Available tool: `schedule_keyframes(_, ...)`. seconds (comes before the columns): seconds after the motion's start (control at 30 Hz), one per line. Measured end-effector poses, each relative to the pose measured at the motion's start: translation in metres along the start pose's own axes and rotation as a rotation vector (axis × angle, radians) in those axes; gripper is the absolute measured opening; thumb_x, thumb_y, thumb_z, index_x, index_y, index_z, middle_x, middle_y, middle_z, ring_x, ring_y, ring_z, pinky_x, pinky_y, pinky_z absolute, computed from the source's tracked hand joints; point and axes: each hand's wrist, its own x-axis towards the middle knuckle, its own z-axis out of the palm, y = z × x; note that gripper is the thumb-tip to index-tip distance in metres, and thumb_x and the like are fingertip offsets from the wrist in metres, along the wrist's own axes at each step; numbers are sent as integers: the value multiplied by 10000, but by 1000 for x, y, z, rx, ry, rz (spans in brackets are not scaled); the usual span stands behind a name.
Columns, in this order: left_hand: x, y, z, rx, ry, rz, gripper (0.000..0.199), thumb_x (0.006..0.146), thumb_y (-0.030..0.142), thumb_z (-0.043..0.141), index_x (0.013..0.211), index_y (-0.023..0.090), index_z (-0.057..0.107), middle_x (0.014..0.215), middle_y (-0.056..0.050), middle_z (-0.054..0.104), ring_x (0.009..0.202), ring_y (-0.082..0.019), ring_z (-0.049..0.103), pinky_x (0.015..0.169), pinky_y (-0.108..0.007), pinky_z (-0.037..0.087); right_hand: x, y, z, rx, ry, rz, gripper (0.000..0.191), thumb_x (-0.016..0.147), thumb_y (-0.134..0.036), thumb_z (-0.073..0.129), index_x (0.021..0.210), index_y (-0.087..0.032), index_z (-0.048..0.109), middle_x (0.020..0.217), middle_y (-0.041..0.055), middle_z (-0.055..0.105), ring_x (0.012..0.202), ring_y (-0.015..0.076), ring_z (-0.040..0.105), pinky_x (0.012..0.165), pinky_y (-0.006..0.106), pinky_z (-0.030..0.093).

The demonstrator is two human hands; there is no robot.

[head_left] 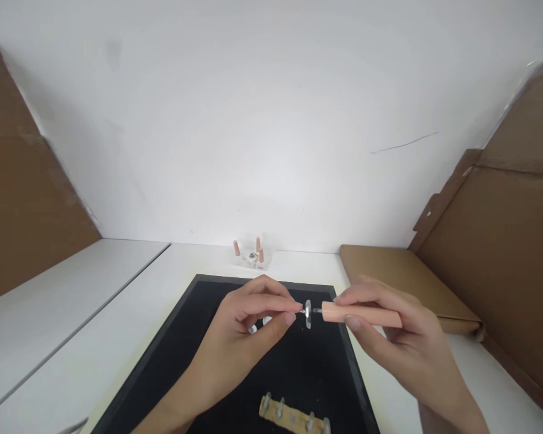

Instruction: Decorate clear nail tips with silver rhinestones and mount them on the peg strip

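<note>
Between finger and thumb, my left hand (pixel 257 319) pinches the thin end of a small clear and silvery piece (pixel 308 313). My right hand (pixel 389 325) is closed round a peach-coloured handle (pixel 362 314) with a small brush-like tip at its left end. That tip points at the clear piece and looks slightly apart from it. Both hands are above a black mat (pixel 235 386). Below them on the mat lies a tan strip (pixel 294 417) with several clear, rounded pieces standing on it. Small whitish things show partly behind my left hand.
A clear holder (pixel 266 265) with peach-capped items stands near the white wall. A flat cardboard box (pixel 402 274) lies at the right. Cardboard panels rise at the left (pixel 27 181) and right (pixel 516 229).
</note>
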Motion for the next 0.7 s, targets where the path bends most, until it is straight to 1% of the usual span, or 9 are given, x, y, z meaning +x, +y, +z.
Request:
schedule_keyframes(0.17,-1,2,0,27,-1,-6,241,878,129,629,862,289,808,843,-19,629,691,-118,534,563,-225,397,0,-1,0,-13,10,16,102,868,-170,587,825,-235,653,674,2,662,540,134,588,440,242,450)
schedule_keyframes(0.33,-2,3,-1,44,-3,-3,238,874,127,628,858,283,807,841,-22,640,684,-118,537,555,-224,390,-2,-1,1,-9,18,28,92,880,-184,591,842,-242,652,699,-3,663,551,124,576,450,231,441)
schedule_keyframes(0.4,-2,3,-1,46,-8,-5,241,873,126,627,859,284,807,843,-22,644,686,-118,541,557,-224,394,-3,0,1,-11,24,39,88,883,-188,593,853,-245,651,713,-3,660,562,124,571,462,233,438)
schedule_keyframes(0.53,-3,2,-1,36,-20,-11,235,879,139,628,871,290,807,850,-22,647,681,-117,542,573,-227,415,-3,0,2,-13,39,43,91,884,-188,590,840,-241,649,681,-8,632,543,121,544,464,239,425)
schedule_keyframes(0.7,-5,1,-2,27,-19,-15,227,874,132,627,858,268,808,849,-34,645,685,-127,551,575,-234,427,-3,-1,3,-25,77,48,87,885,-197,590,839,-234,654,693,5,646,554,133,561,474,249,440)
